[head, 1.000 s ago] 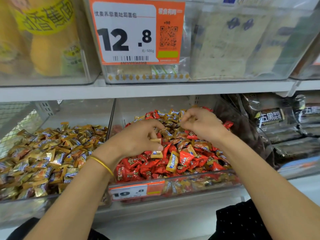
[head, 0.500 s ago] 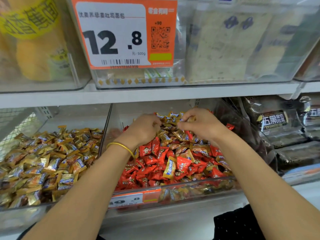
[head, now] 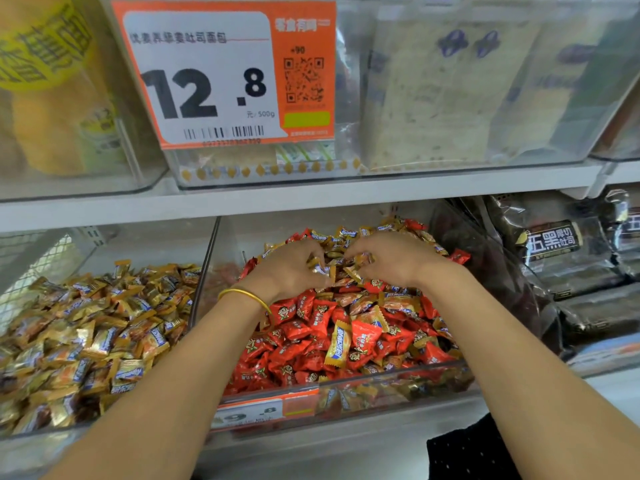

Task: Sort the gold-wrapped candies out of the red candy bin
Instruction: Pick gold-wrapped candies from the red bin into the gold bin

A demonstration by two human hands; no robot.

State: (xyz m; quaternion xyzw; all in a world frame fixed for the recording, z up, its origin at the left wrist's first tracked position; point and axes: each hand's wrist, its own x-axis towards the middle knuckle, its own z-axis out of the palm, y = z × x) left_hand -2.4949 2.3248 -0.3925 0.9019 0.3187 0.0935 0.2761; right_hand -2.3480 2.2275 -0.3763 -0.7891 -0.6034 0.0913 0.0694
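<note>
The clear bin of red candies (head: 346,388) sits in the middle of the lower shelf, heaped with red-wrapped sweets (head: 301,327) and several gold-wrapped candies (head: 337,348) mixed in, most at the back of the heap. My left hand (head: 291,268), a gold bangle on its wrist, reaches into the back of the pile with its fingers curled round gold-wrapped candies. My right hand (head: 391,256) is right beside it, fingertips pinching gold wrappers at the same spot. The two hands nearly touch.
A bin full of gold-wrapped candies (head: 86,337) stands to the left, behind a clear divider (head: 204,271). Dark packaged goods (head: 554,258) fill the right. The upper shelf (head: 311,199) with a 12.8 price tag (head: 225,74) hangs low over the bins.
My left hand has moved from the middle of the red pile up to its back, meeting my right hand there. The camera has drifted closer and slightly down.
</note>
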